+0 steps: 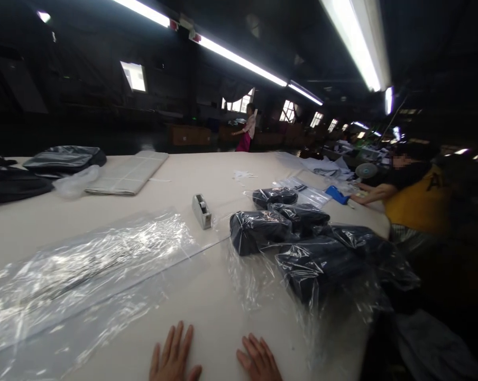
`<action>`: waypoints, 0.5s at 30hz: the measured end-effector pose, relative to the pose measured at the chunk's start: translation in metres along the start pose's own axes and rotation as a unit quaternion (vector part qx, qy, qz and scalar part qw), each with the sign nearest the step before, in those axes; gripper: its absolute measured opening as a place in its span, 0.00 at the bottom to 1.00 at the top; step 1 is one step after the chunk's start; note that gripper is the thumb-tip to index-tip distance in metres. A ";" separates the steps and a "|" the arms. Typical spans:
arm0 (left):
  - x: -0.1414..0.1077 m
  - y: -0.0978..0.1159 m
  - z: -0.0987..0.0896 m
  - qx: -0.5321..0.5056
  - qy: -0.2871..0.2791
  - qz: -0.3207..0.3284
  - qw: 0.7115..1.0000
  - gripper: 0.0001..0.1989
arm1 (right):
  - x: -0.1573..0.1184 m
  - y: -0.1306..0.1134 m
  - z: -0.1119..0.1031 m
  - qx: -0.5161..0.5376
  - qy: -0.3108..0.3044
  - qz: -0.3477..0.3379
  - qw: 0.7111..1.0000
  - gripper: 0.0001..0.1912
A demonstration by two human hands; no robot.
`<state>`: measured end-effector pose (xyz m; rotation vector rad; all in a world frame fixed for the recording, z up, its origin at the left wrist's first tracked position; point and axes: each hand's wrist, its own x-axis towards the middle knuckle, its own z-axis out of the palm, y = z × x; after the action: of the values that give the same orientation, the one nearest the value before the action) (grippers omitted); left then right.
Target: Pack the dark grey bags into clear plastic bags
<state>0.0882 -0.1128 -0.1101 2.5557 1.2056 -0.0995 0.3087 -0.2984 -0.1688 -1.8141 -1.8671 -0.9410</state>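
My left hand (173, 355) lies palm down at the near edge of the pale table (219, 296), fingers spread and nothing in it. To its right my right hand (258, 359) rests flat on the same surface, also holding nothing. Flat clear plastic bags (104, 264) are spread in a pile to the left of my left hand. Beyond my right hand sits a group of dark bundles (318, 264) wrapped in clear plastic, with loose bag ends hanging toward me. A tape dispenser (201, 211) stands upright between the bags and the bundles.
Dark bags (64, 160) and a folded grey sheet stack (128, 173) lie at the far left. On the right, a co-worker (413, 196) reaches toward a blue item (337, 194) on the table. Another person (247, 129) stands beyond the far edge. White scraps (244, 174) lie mid-table.
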 end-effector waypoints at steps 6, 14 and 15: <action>0.061 0.074 -0.045 -0.335 -0.022 -0.087 0.938 0.36 | -0.004 0.003 -0.004 0.134 -0.017 0.066 0.989 0.29; 0.137 0.157 -0.048 -0.265 -0.072 -0.143 0.951 0.26 | 0.012 0.061 -0.069 0.340 -0.165 0.161 0.912 0.18; 0.135 0.159 -0.050 -0.256 -0.075 -0.153 0.952 0.21 | 0.007 0.065 -0.069 0.359 -0.169 0.152 0.905 0.18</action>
<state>0.2931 -0.0918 -0.0491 1.8763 1.3500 -0.0403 0.3586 -0.3435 -0.1016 -1.7540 -1.7017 0.1891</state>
